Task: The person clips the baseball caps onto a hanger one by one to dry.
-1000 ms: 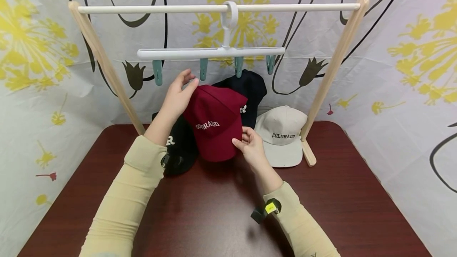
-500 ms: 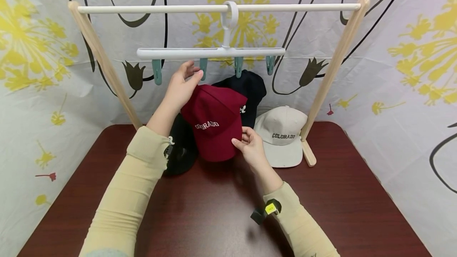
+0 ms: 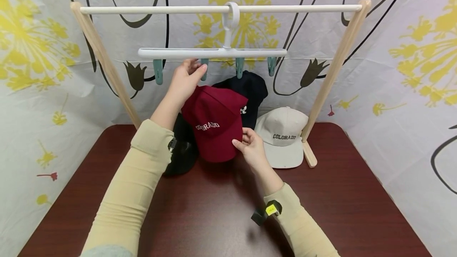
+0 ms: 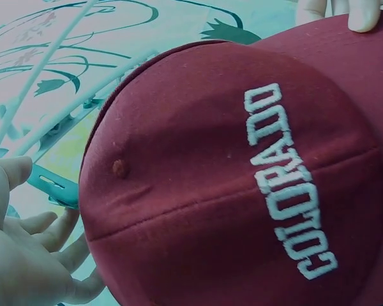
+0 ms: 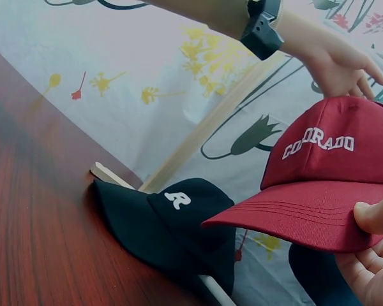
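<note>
In the head view my right hand [image 3: 252,148] pinches the brim of a dark red baseball cap [image 3: 214,122], thumb in front and fingers behind. White COLORADO lettering crosses the cap's front, and its crown points up. Just above the crown, my left hand [image 3: 185,80] has thumb and fingers about a teal clip [image 3: 204,70] on a white hanger [image 3: 171,53]. From the left wrist view, the teal clip [image 4: 54,185] lies between thumb and fingers, close to the red crown [image 4: 198,159]. Part of the fingers' contact is hidden.
The hanger hangs from a wooden rack's rail [image 3: 150,10], with other teal clips [image 3: 239,68] along it. A black cap [image 3: 182,150], a navy cap [image 3: 251,90] and a beige COLORADO cap [image 3: 283,130] stand behind on the dark red-brown table [image 3: 207,209], near a patterned cloth backdrop.
My left hand has moved up and right from beside the red cap's crown to the teal clip. My right hand and the cap stay nearly in place.
</note>
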{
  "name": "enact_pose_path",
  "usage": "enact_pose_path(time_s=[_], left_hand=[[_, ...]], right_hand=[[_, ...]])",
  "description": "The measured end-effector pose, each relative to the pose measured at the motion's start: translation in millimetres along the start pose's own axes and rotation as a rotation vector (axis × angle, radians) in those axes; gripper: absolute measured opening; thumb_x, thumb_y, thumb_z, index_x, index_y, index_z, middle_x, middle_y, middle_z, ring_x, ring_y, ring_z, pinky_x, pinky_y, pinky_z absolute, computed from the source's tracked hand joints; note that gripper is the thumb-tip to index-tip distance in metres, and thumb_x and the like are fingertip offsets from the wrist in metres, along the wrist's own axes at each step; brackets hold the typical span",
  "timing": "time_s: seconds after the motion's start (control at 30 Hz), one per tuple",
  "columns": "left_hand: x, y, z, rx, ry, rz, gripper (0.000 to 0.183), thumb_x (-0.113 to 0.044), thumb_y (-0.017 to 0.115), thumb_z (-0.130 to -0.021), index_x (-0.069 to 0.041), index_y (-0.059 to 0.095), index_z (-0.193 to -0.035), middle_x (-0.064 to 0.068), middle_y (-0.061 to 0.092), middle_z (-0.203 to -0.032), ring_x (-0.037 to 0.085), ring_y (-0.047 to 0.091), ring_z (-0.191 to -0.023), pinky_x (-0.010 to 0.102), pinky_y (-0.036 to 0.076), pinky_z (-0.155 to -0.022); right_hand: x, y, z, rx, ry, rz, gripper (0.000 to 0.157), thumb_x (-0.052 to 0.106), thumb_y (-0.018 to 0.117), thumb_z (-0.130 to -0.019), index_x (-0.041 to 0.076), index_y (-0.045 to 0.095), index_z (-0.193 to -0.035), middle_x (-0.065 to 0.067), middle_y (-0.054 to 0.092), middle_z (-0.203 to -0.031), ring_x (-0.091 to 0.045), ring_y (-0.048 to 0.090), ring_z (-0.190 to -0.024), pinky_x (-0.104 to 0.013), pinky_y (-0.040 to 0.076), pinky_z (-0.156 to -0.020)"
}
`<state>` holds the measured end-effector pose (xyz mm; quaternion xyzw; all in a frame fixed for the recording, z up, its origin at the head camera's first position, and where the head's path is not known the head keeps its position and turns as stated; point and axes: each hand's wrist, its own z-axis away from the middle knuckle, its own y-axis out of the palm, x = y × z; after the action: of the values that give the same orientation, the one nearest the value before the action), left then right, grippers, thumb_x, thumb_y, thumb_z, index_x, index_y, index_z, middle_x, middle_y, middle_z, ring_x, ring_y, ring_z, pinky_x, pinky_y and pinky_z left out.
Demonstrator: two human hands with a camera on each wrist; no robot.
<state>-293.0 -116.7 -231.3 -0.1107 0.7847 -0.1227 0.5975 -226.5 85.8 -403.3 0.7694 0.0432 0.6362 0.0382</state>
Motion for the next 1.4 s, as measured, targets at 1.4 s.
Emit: enact_pose_path(time_s=[1.4], left_hand=[[-3.8,-0.9,-6.3,-0.054,-0.066,0.232,0.034,-0.015,0.064,-0.093,0.001,0.063,-0.123,0.009,0.060,-0.122,0.016,0.048,-0.116,0.029,0.037,-0.097]], right_hand=[[6.2,-2.5,3.0,0.014,0.002,0.003,0.030,-0.015,0.063,-0.083,-0.007,0.056,-0.111,-0.012,0.067,-0.089,-0.011,0.064,-0.074,-0.022,0.050,-0.065]])
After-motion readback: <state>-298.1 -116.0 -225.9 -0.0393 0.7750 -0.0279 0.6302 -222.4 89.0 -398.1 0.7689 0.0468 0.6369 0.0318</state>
